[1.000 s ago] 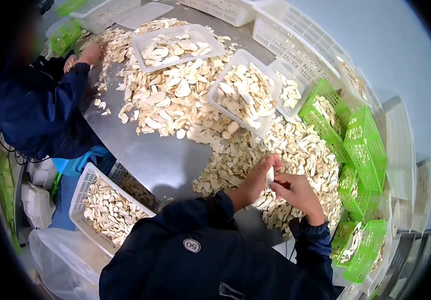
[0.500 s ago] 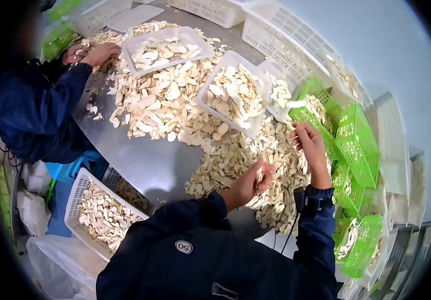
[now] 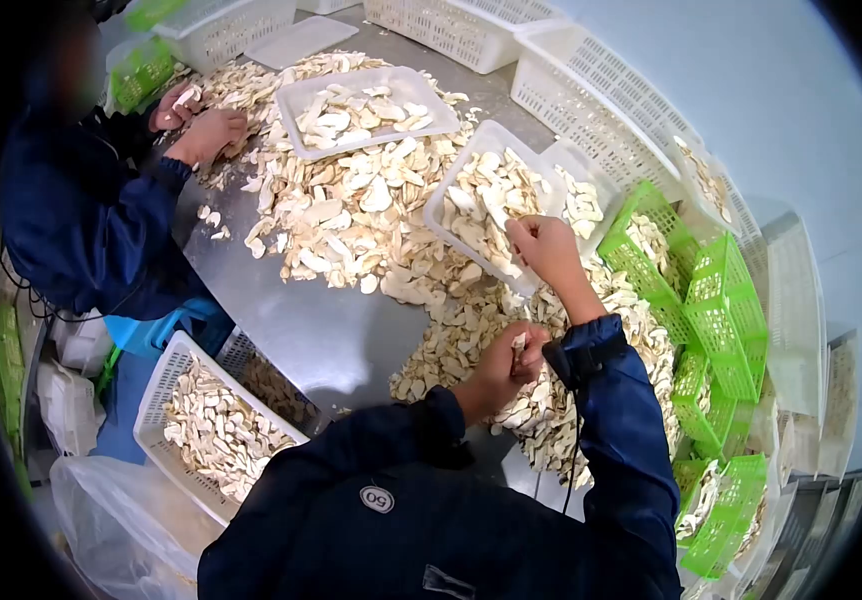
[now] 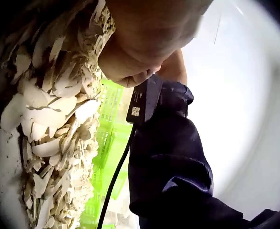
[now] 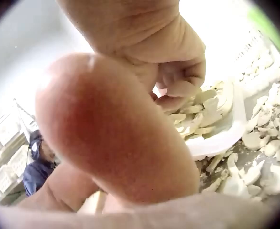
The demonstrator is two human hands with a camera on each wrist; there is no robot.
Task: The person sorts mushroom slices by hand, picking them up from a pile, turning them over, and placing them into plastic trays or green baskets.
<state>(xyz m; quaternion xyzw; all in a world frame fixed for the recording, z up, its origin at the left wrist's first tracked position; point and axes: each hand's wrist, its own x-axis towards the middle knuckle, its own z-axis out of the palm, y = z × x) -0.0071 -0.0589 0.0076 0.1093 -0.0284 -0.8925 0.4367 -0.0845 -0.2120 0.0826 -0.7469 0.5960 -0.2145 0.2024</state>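
Observation:
Mushroom slices (image 3: 451, 340) lie in a broad heap on the metal table. Low over the heap, my left hand (image 3: 499, 370) holds a pale mushroom slice (image 3: 519, 343) in curled fingers; the left wrist view shows that hand (image 4: 149, 40) from close by. My right hand (image 3: 554, 255) reaches over a clear plastic tray (image 3: 436, 215) of larger slices. Thumb and finger come together there, with a long white slice (image 3: 497, 214) right at their tips. A large fingertip (image 5: 106, 119) fills the right wrist view and hides much of the work.
Another clear tray (image 3: 291, 105) of slices sits on the heap. Green baskets (image 3: 721, 290) and white crates (image 3: 591, 100) line the table's far and right sides. A white crate (image 3: 156, 420) of slices stands below the front edge. Another person's hands (image 3: 211, 135) work at the left.
My hands were together at a slice, then the right swung up toward the green baskets near a white slice. Now it has moved left over the tray. My left hand has stayed over the heap.

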